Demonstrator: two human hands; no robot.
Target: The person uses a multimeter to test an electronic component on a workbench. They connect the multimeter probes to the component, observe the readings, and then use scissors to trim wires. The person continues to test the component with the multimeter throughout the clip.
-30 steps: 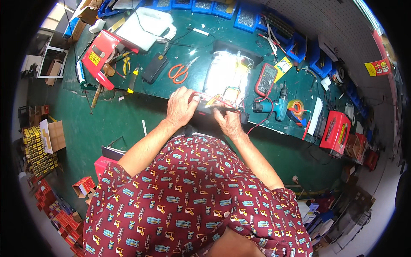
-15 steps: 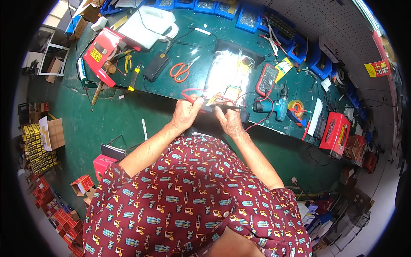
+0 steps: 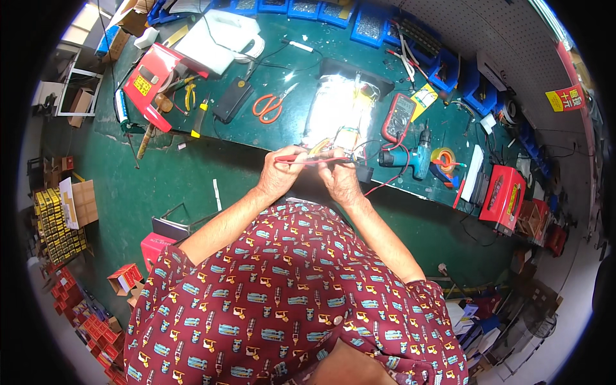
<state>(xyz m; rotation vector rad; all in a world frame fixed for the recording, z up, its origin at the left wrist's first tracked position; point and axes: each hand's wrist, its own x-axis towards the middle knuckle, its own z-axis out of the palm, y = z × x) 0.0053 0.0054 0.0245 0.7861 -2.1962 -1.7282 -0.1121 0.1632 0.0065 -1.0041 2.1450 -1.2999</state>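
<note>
My left hand (image 3: 277, 176) pinches a red test probe (image 3: 287, 161) at the bench's front edge. My right hand (image 3: 344, 182), fingers also closed, grips a black test probe (image 3: 347, 159). Both hands are close together at the near end of an opened device (image 3: 330, 102) with a glaring, shiny interior and a dark end panel (image 3: 357, 72). Loose yellow wires (image 3: 319, 146) show between the hands; the probe tips are too small to make out. To the right lies a red multimeter (image 3: 398, 117), with a red lead running down past my right hand.
A teal cordless drill (image 3: 417, 158) and a tape roll (image 3: 443, 156) lie right of the hands. Orange-handled scissors (image 3: 268, 108), a black adapter box (image 3: 233, 100) and a red metal housing (image 3: 153, 86) lie left. Blue parts bins (image 3: 370, 27) line the back.
The red probe in my left hand has swung from slanting up-left to nearly level. Both hands have drawn slightly closer together, and the black probe has tipped.
</note>
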